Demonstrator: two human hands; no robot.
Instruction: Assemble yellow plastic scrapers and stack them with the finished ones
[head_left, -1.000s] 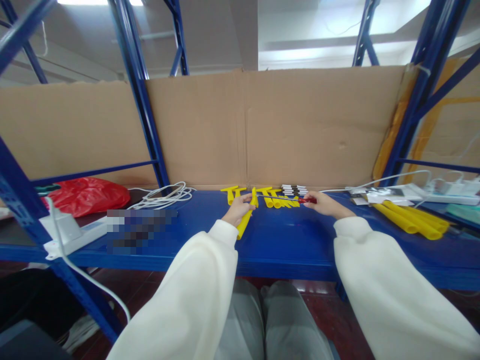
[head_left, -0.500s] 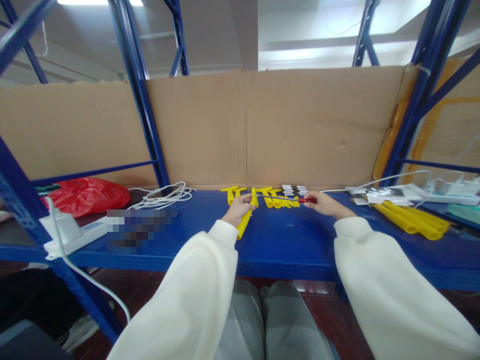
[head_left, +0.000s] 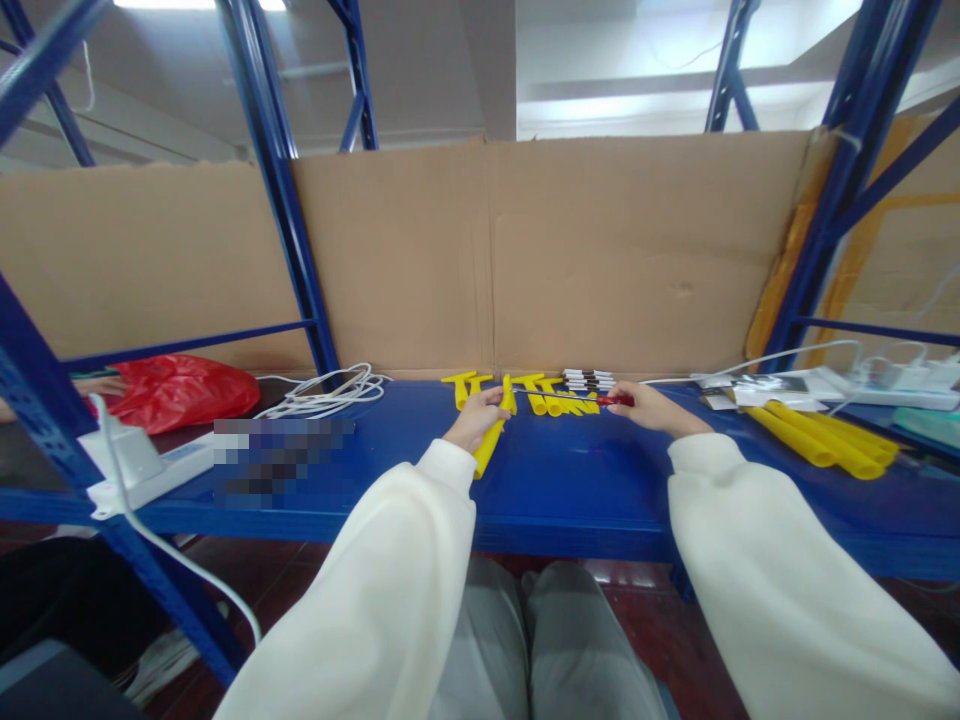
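Note:
My left hand [head_left: 475, 417] is closed around a yellow scraper handle [head_left: 490, 447], a tube with a flatter head at its far end, tilted over the blue shelf. In my right hand [head_left: 643, 405] is the red handle of a screwdriver [head_left: 616, 399]. Its thin metal shaft points left, and the tip reaches the head of the yellow piece beside my left fingers. I cannot make out a screw there. Behind my hands lie several yellow T-shaped pieces [head_left: 538, 399] and smaller yellow parts [head_left: 576, 404]. A stack of black and white pieces [head_left: 589, 380] sits at the cardboard.
Yellow tubes [head_left: 821, 440] lie at the right near white packets [head_left: 780, 388] and a power strip. At the left are coiled white cable [head_left: 337, 392], a red plastic bag [head_left: 184, 390] and another power strip [head_left: 180, 470]. A cardboard wall [head_left: 600, 250] closes off the back.
My hands, the yellow piece and the screwdriver look unmoved. At the far left, another person's hand now shows beside the red bag, where a dark green item was visible.

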